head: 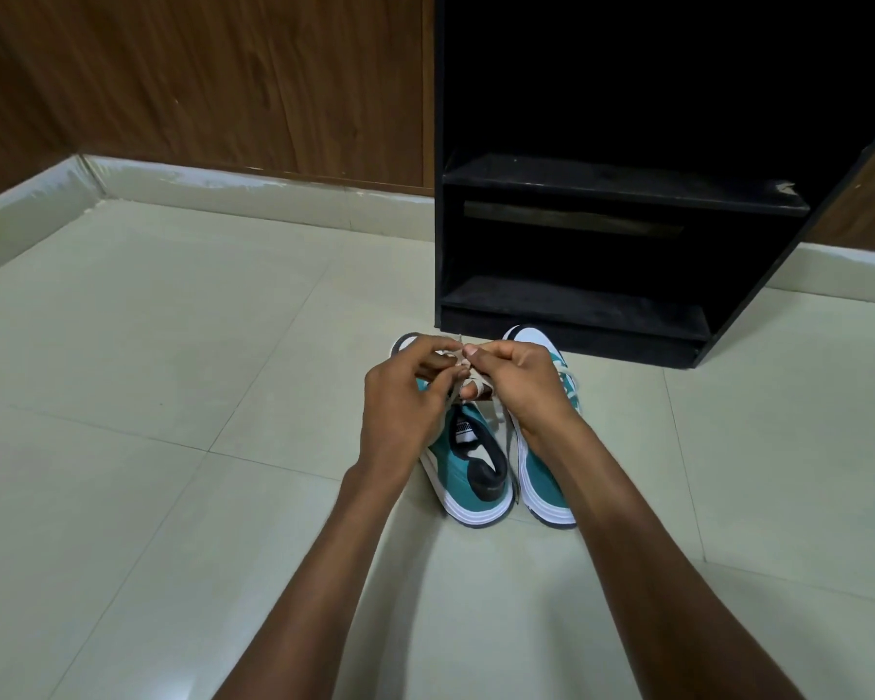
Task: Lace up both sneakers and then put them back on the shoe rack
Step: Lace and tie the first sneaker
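We note both teal sneakers on the floor tiles (173, 346), just before the black shoe rack (577, 315). The left hand (405, 396) and right hand (521, 386) each pinch the lace (481, 391) above the left sneaker (468, 467). We advise even tension, keeping loops clear of the right sneaker (541, 477).

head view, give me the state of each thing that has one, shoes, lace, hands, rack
left sneaker: upright on floor, lace being worked
right sneaker: upright on floor beside it, laced
lace: pinched between both hands
left hand: closed on lace
right hand: closed on lace
shoe rack: visible shelves bare
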